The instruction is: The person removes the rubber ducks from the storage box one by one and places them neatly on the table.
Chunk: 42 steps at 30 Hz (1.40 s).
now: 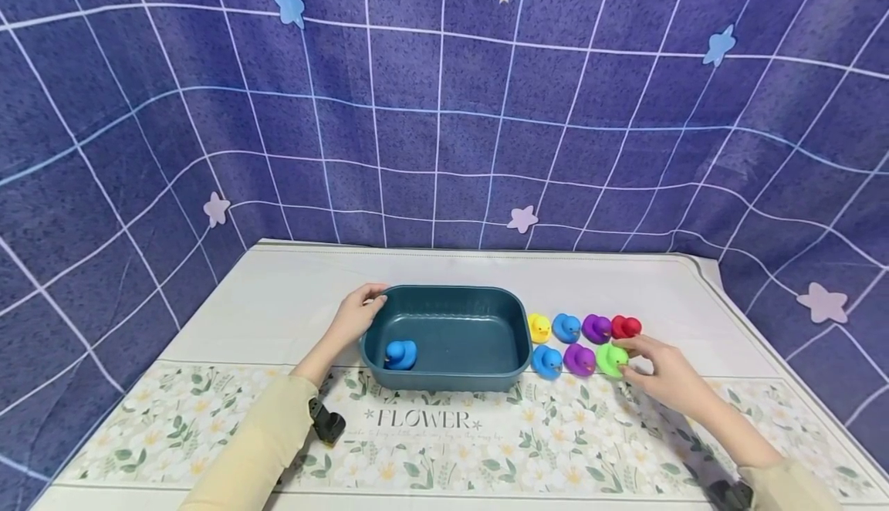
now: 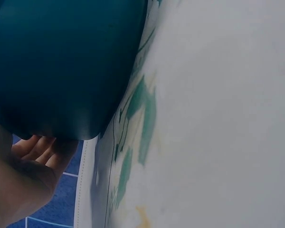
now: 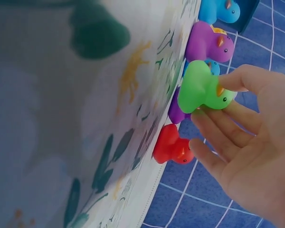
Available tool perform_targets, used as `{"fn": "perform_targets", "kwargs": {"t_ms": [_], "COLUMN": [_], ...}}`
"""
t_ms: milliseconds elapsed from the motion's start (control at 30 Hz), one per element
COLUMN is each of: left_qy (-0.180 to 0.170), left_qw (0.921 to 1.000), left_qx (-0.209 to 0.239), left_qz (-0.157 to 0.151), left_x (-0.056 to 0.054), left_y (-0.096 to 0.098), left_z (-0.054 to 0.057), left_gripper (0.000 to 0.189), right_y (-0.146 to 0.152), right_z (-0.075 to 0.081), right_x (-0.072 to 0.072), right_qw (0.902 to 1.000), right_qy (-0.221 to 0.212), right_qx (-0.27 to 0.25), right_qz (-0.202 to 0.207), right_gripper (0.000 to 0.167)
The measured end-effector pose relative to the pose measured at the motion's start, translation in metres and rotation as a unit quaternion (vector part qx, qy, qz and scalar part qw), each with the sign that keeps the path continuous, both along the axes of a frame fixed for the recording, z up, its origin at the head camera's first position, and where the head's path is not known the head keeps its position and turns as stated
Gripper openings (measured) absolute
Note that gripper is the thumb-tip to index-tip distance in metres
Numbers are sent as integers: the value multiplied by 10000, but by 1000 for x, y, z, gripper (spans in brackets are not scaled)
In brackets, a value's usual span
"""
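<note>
A dark teal plastic basin [image 1: 451,378] stands on the table with a blue rubber duck [image 1: 400,355] inside, near its front left corner. My left hand [image 1: 356,314] holds the basin by its left end, thumb at the rim; in the left wrist view its fingers [image 2: 42,152] lie against the end wall. To the right of the basin, my right hand [image 1: 663,372] pinches a light green rubber duck [image 1: 611,359] between thumb and fingers. The right wrist view shows the thumb at the beak of that green duck [image 3: 195,88], with a red duck [image 3: 171,145] close by the outer fingers.
Beside the basin's right wall, two rows of ducks include a yellow one [image 1: 539,328], two blue, two purple and a red one [image 1: 626,326]. A floral runner [image 1: 444,449] covers the table's front part. A blue grid-patterned curtain [image 1: 444,148] hangs behind.
</note>
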State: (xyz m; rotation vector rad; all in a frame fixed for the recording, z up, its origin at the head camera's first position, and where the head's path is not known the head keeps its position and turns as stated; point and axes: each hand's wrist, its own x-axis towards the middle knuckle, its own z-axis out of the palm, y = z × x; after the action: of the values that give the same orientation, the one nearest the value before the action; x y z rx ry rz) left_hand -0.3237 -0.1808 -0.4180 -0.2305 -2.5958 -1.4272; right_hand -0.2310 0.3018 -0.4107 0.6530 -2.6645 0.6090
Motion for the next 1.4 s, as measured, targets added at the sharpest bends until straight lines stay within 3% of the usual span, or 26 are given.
{"fn": "perform_targets", "kwargs": {"t_ms": [867, 1167, 1400], "left_qy": [-60, -33, -84], "left_qw": [10000, 10000, 9999], "left_qx": [65, 63, 77], "left_qz": [43, 16, 11], "left_x": [0, -1, -1], "left_y": [-1, -2, -1], "left_z": [1, 0, 0], "left_gripper": [31, 32, 30], "right_y": [-1, -2, -3], "right_z": [2, 4, 16], "right_x": [-2, -1, -1], "right_qw": [9988, 9996, 9997], "right_qy": [-480, -280, 231], "right_qx": [-81, -64, 103], "right_qz": [-13, -16, 7], "right_gripper": [38, 38, 40]}}
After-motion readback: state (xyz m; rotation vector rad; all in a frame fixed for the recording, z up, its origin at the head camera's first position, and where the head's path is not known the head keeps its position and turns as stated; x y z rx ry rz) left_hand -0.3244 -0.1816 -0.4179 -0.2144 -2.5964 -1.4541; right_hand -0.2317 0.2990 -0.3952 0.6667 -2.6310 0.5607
